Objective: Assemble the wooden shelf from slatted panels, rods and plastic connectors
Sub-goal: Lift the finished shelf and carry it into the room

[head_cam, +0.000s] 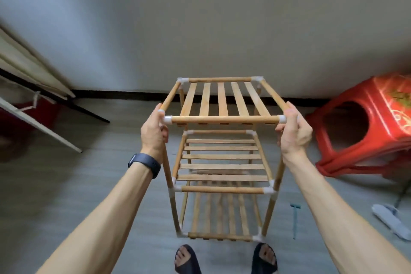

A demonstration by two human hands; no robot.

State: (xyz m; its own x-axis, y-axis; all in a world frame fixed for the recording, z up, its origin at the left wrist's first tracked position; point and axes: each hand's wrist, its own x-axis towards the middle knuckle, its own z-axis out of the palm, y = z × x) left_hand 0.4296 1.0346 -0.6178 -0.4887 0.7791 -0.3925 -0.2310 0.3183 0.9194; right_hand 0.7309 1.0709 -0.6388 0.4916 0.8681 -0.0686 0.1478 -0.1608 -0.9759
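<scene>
A three-tier wooden shelf stands upright on the floor in front of my feet. Its top slatted panel, middle panel and bottom panel are joined by wooden rods and white plastic connectors. My left hand grips the near left top corner, fingers curled round the connector. My right hand grips the near right top corner at its connector. The whole frame is slightly blurred.
A red plastic stool lies tipped at the right. A small teal tool and a grey flat mop head lie on the floor to the right. A folding frame with boards leans at the left. A wall runs behind.
</scene>
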